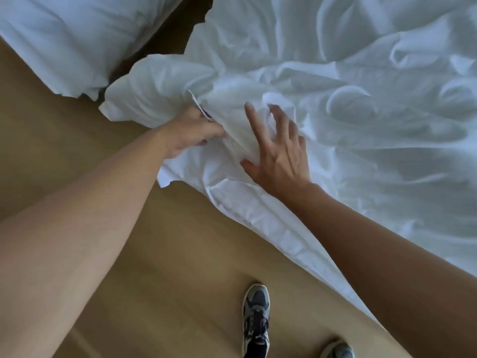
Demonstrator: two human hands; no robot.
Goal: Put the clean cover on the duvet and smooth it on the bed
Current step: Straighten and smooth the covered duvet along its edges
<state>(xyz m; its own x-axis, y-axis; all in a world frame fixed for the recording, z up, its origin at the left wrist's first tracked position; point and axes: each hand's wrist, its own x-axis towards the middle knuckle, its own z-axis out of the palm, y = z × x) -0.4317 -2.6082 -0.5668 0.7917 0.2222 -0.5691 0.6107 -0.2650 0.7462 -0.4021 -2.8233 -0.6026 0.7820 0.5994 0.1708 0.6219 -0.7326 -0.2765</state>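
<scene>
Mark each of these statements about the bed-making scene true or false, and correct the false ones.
1. The left hand is closed on a bunch of the white cover. True.
2. The right hand is clenched in a fist. False: its fingers are spread, resting on the fabric.
3. The white bedding lies smooth and flat. False: it is heavily wrinkled and bunched.
4. A grey sneaker stands on the wooden floor. True.
5. A white pillow sits at upper left. True.
</scene>
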